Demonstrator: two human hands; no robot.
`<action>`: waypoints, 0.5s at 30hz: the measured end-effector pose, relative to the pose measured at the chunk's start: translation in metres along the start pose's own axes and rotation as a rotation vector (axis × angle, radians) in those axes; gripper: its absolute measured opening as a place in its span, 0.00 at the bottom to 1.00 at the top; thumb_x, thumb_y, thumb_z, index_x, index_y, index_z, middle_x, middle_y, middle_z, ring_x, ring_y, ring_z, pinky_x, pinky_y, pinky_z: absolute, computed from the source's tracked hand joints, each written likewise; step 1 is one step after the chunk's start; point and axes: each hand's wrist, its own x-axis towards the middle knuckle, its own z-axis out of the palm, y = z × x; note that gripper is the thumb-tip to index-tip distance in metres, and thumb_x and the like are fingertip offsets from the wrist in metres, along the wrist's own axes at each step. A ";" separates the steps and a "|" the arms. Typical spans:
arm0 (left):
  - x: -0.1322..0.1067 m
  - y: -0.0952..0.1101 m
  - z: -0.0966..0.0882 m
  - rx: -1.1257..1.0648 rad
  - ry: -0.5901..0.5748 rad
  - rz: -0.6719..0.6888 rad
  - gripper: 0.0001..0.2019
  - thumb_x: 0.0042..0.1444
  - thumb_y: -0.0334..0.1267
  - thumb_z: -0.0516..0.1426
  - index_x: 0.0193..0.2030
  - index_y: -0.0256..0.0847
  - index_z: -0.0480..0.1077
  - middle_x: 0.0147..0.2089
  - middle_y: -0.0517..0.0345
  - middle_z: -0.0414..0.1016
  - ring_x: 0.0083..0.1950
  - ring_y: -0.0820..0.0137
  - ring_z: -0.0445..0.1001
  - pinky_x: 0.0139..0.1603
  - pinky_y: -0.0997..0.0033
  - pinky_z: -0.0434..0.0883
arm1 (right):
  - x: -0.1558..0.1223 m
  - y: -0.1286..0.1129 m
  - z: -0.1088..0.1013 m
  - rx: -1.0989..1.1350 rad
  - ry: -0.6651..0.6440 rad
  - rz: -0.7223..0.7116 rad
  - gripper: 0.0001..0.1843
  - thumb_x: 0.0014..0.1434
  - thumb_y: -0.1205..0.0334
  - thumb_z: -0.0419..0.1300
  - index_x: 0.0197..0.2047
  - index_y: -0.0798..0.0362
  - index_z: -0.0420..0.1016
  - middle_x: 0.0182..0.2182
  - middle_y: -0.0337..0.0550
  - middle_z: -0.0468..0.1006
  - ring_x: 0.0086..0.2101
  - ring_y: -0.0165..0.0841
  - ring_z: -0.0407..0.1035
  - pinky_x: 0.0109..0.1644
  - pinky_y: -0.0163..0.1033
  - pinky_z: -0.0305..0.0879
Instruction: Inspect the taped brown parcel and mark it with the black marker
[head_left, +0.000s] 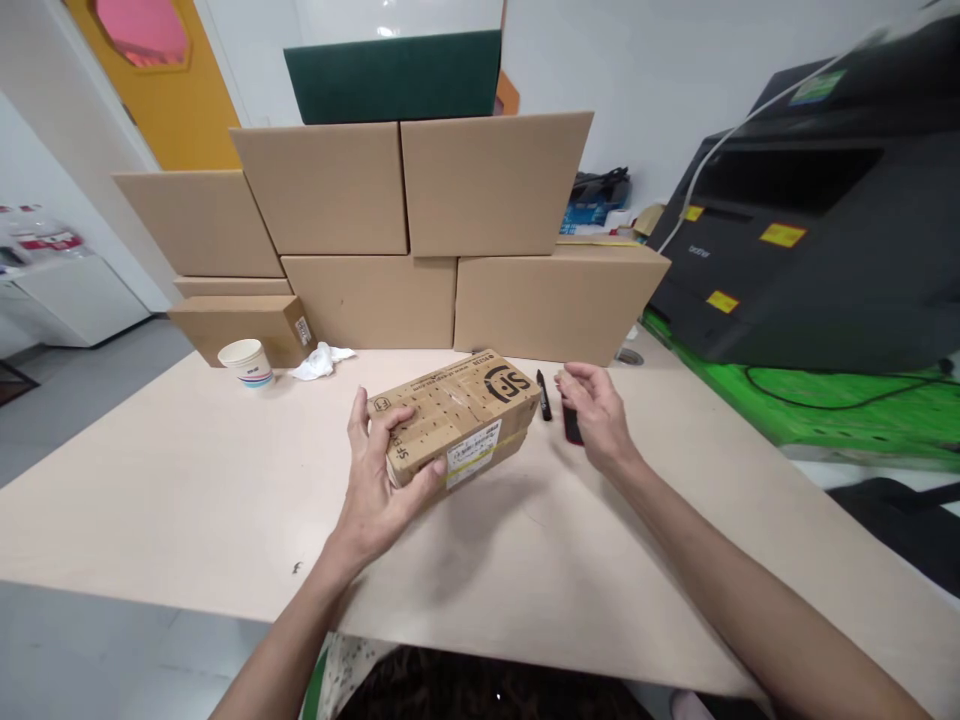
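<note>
My left hand (382, 475) grips the near left end of a brown cardboard shipping box (457, 410), fingers over its top and thumb along its front side. The box is tilted, with printed "SF" lettering, a white label and a yellowish strip on the front. My right hand (596, 415) is to the right of the box, apart from it, its fingers curled together. Beside those fingers is a small dark object with a red edge (572, 426), partly hidden by the hand; whether it is held is unclear. A black marker (544, 395) lies between box and right hand.
Large cardboard boxes (367, 300) are stacked along the back, topped by a dark green box (394, 78). A paper cup (246, 362) and crumpled tissue (322, 361) stand at the left on the table (187, 480). A dark printer (817, 220) is at the right.
</note>
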 end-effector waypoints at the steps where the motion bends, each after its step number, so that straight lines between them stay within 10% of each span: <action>1: 0.003 -0.005 0.002 -0.032 0.008 -0.030 0.33 0.55 0.52 0.69 0.65 0.51 0.65 0.78 0.44 0.47 0.84 0.38 0.35 0.75 0.24 0.52 | 0.007 0.009 -0.006 -0.075 -0.031 -0.034 0.27 0.71 0.41 0.45 0.57 0.52 0.70 0.49 0.55 0.81 0.46 0.44 0.77 0.49 0.52 0.74; 6: 0.008 -0.024 0.013 -0.319 -0.090 -0.173 0.63 0.47 0.53 0.74 0.79 0.58 0.37 0.79 0.39 0.48 0.78 0.39 0.57 0.74 0.26 0.58 | 0.024 0.037 -0.014 -0.328 -0.327 -0.218 0.14 0.63 0.63 0.56 0.47 0.53 0.80 0.49 0.59 0.82 0.48 0.48 0.74 0.55 0.52 0.68; 9: 0.009 -0.027 0.016 -0.386 -0.134 -0.247 0.71 0.44 0.54 0.75 0.80 0.56 0.26 0.80 0.35 0.46 0.80 0.37 0.52 0.76 0.26 0.53 | 0.030 0.044 -0.005 -0.453 -0.511 -0.330 0.12 0.60 0.69 0.58 0.41 0.52 0.83 0.49 0.59 0.82 0.46 0.48 0.73 0.50 0.50 0.68; 15: 0.011 -0.024 0.012 -0.435 -0.155 -0.309 0.71 0.40 0.55 0.75 0.81 0.52 0.33 0.78 0.37 0.47 0.80 0.39 0.52 0.76 0.33 0.57 | 0.053 0.053 0.011 -0.585 -0.604 -0.479 0.13 0.58 0.75 0.56 0.34 0.53 0.81 0.39 0.57 0.83 0.41 0.45 0.74 0.46 0.46 0.68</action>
